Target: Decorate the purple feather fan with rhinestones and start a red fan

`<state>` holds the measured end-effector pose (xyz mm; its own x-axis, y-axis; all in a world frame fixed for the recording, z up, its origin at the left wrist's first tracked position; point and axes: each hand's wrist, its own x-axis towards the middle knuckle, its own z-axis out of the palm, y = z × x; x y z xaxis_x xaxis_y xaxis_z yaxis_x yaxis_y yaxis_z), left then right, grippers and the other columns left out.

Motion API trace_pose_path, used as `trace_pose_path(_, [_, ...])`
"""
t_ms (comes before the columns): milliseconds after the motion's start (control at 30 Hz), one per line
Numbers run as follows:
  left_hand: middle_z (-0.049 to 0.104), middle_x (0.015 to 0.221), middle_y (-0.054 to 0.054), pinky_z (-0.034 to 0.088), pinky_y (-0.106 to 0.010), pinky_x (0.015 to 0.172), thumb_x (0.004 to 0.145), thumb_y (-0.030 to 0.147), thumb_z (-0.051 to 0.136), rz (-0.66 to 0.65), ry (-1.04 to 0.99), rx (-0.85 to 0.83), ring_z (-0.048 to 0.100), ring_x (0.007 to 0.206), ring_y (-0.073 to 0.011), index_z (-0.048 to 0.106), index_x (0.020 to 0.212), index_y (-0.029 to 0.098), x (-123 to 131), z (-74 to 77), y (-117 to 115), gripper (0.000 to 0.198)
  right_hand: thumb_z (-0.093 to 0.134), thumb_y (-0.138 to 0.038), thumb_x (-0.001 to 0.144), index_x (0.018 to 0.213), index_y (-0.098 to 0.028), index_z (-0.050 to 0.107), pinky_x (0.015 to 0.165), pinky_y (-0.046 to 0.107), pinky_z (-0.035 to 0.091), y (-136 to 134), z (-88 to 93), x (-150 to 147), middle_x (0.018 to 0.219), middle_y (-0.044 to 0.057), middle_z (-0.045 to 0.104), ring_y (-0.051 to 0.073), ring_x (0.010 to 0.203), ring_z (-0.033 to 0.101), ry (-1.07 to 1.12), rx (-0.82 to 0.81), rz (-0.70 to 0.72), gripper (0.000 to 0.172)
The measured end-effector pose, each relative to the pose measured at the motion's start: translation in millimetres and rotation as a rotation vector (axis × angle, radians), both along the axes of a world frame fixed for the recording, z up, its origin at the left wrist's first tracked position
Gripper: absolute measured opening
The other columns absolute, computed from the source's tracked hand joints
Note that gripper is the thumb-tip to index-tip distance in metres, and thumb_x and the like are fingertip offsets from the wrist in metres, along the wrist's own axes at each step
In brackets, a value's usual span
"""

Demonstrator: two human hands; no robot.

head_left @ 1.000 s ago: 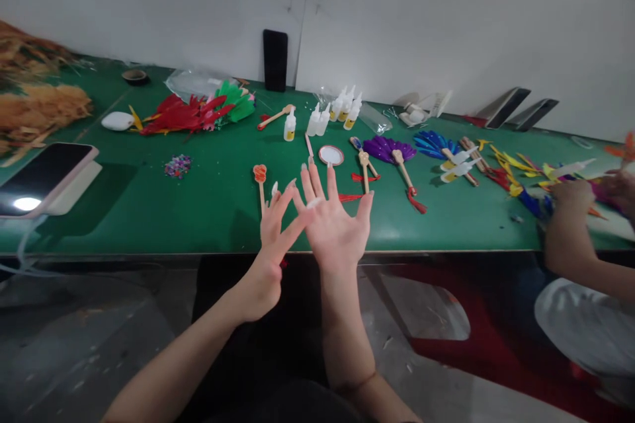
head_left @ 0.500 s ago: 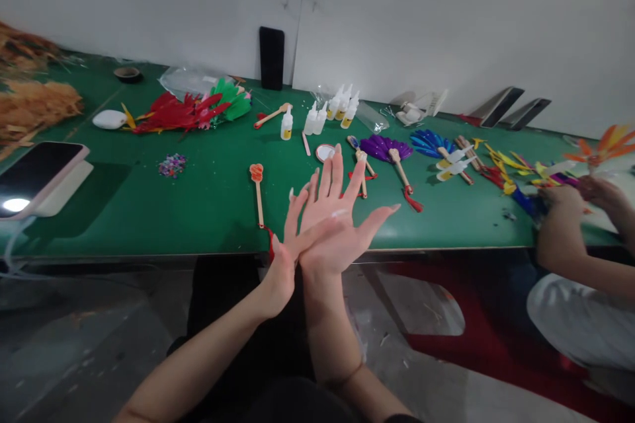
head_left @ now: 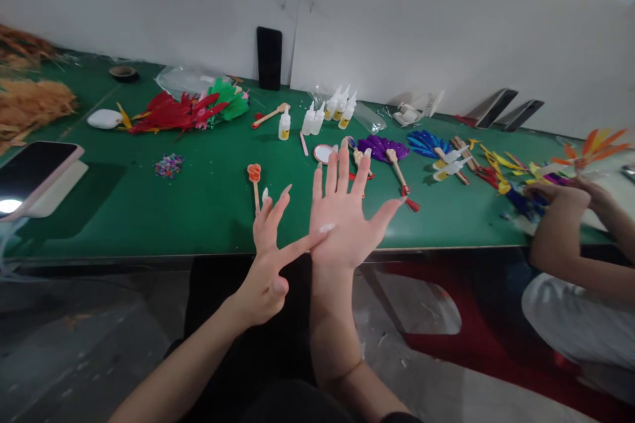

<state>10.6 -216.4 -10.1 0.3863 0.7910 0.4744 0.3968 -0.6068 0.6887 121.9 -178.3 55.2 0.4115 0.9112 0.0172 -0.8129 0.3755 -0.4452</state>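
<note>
My left hand (head_left: 270,258) holds nothing; its fingers are apart and its outstretched index finger touches the palm of my right hand. My right hand (head_left: 342,225) is raised over the table's front edge, palm towards me, fingers spread and empty. Just behind my left hand lies a wooden stick (head_left: 256,197) with an orange-red patterned head (head_left: 254,173). Beyond my right fingertips are a small round white disc with a red rim (head_left: 324,154) and a purple feather fan (head_left: 383,147) with a wooden handle and red tassel.
Small glue-like bottles (head_left: 341,106) stand at the back of the green table (head_left: 208,211). Red feathers (head_left: 173,112), colourful bits (head_left: 169,165), a phone on a block (head_left: 37,172) and a blue feather fan (head_left: 427,141) lie about. At right, a co-worker's hands (head_left: 565,193) handle feathers.
My left hand has drawn back left and opened out, so only its index finger now rests on my right palm. My right hand has turned more upright.
</note>
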Motion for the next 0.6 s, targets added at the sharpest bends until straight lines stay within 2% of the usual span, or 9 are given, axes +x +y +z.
trace_pose_path(133, [-0.002,0.160,0.008,-0.003,-0.058,0.115,0.084,0.072,0.002,0.009,0.050,0.057,-0.002,0.145,-0.0358,0.050,0.135,0.038,2,8.5,2,0.077,0.017,-0.065,0.088,0.135,-0.032,0.044,0.115,0.046,0.021,-2,1.8,-4,0.140,0.001,0.053,0.014,0.133,0.045,-0.051,-0.001,0.082,0.064])
trace_pose_path(233, [0.012,0.158,0.001,-0.002,-0.058,0.115,0.082,0.075,0.006,-0.003,0.121,0.059,0.003,0.144,-0.0381,0.050,0.135,0.035,8,21.9,7,0.080,0.017,-0.058,0.091,0.135,-0.031,0.043,0.117,0.041,0.019,-7,4.9,-14,0.139,0.000,0.053,0.012,0.132,0.045,-0.033,-0.006,0.139,0.057])
trace_pose_path(300, [0.023,0.155,-0.003,-0.001,-0.058,0.115,0.080,0.076,0.007,-0.030,0.141,0.055,0.005,0.144,-0.0369,0.051,0.135,0.034,13,30.1,12,0.082,0.019,-0.058,0.091,0.135,-0.034,0.043,0.116,0.044,0.021,-10,6.6,-20,0.141,-0.001,0.052,0.013,0.133,0.043,0.006,-0.010,0.179,0.055])
trace_pose_path(367, [0.028,0.152,-0.004,0.001,-0.056,0.116,0.079,0.077,0.006,-0.062,0.156,0.038,0.006,0.145,-0.0348,0.049,0.136,0.034,15,34.5,15,0.083,0.021,-0.061,0.089,0.133,-0.038,0.043,0.113,0.050,0.025,-11,6.8,-21,0.143,-0.002,0.049,0.015,0.136,0.040,0.030,-0.009,0.217,0.055])
trace_pose_path(433, [0.027,0.153,-0.004,-0.001,-0.055,0.116,0.079,0.077,0.006,-0.075,0.171,0.035,0.006,0.145,-0.0352,0.047,0.138,0.034,13,33.4,15,0.083,0.020,-0.063,0.088,0.131,-0.039,0.044,0.112,0.052,0.025,-9,5.2,-17,0.144,-0.003,0.048,0.015,0.137,0.038,0.020,-0.009,0.250,0.056])
trace_pose_path(600, [0.009,0.159,-0.004,-0.007,-0.058,0.113,0.082,0.075,0.012,-0.082,0.200,0.074,0.004,0.144,-0.0396,0.040,0.143,0.033,3,19.8,8,0.079,0.017,-0.063,0.088,0.128,-0.033,0.051,0.117,0.040,0.013,-4,-3.5,-6,0.140,-0.001,0.053,0.010,0.136,0.039,-0.055,0.014,0.220,0.060])
